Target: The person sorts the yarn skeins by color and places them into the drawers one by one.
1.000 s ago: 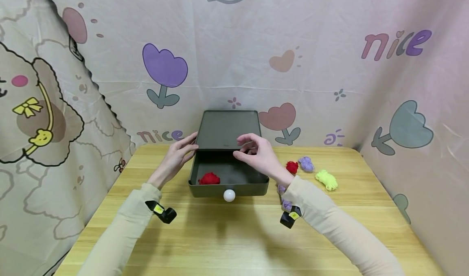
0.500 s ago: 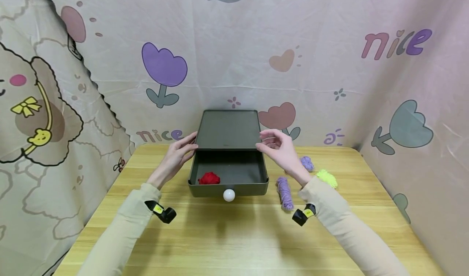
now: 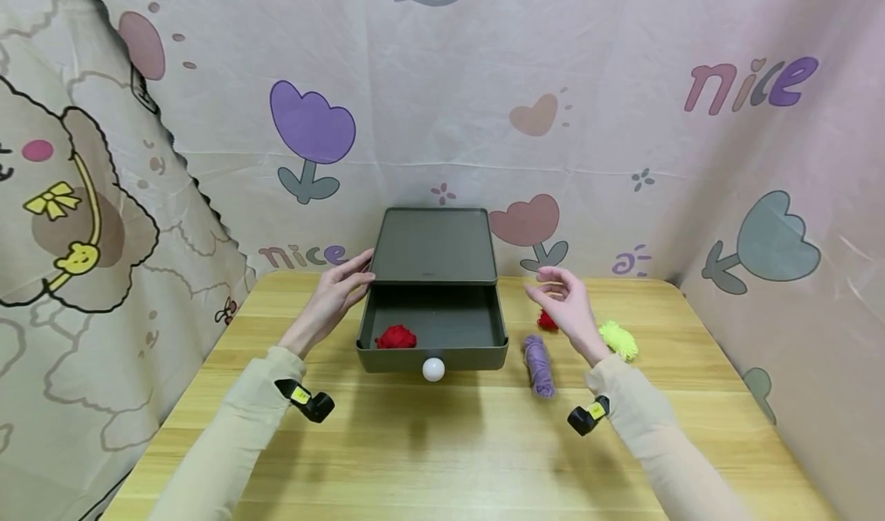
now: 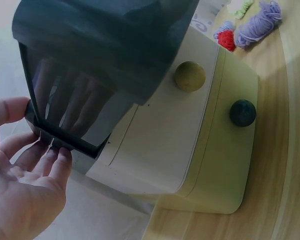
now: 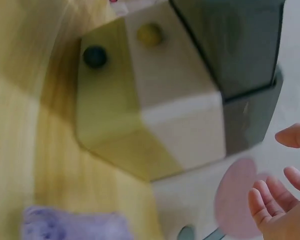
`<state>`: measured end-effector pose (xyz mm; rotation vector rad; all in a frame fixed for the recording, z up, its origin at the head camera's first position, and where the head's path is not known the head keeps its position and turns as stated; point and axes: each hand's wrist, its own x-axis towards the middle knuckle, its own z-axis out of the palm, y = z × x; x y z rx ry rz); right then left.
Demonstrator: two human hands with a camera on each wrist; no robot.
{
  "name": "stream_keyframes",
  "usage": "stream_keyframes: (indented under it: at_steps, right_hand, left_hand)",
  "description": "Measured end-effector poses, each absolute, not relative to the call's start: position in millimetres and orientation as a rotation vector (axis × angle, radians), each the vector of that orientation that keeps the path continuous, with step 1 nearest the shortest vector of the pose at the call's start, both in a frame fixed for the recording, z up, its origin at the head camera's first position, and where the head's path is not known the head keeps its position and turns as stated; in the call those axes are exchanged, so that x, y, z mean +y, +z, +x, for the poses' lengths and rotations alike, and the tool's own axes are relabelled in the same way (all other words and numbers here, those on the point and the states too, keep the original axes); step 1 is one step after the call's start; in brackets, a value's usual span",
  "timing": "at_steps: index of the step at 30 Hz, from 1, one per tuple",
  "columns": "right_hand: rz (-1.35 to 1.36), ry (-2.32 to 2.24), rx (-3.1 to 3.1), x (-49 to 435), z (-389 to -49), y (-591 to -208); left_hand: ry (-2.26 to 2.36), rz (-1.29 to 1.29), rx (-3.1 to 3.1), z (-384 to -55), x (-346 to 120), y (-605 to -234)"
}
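Observation:
A drawer unit [image 3: 434,244] with a dark grey top tier stands at the back of the table. Its top drawer [image 3: 390,362], with a white knob, is pulled out and holds a ball of red yarn [image 3: 396,337]. My left hand [image 3: 328,298] grips the unit's left front corner; in the left wrist view its thumb [image 4: 12,110] and fingertips lie on the dark edges. My right hand [image 3: 570,306] is in the air right of the unit, fingers loosely bent and holding nothing. Red yarn [image 3: 546,322] shows partly behind it.
A purple yarn skein [image 3: 538,366] lies right of the drawer, a yellow-green skein [image 3: 618,341] farther right. Lavender yarn [image 4: 221,30] shows in the left wrist view. Below are a cream drawer [image 4: 160,125] and a yellow drawer [image 4: 225,150], both closed. A patterned curtain [image 3: 429,106] hangs behind.
My right hand has moved right, from over the top drawer, past the unit's right front corner, to above the yarn. The left hand stays at the left corner.

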<state>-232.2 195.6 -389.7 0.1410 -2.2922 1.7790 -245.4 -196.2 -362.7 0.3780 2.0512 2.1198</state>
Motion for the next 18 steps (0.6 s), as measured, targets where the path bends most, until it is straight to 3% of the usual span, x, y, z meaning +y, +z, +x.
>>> stream_keyframes:
  at_steps: [18]
  right_hand:
    - [-0.233,1.759,-2.225,225.8,-247.7,-469.9]
  left_hand:
    - [2.121,0.371,2.054,-245.5,-196.5,-363.1]
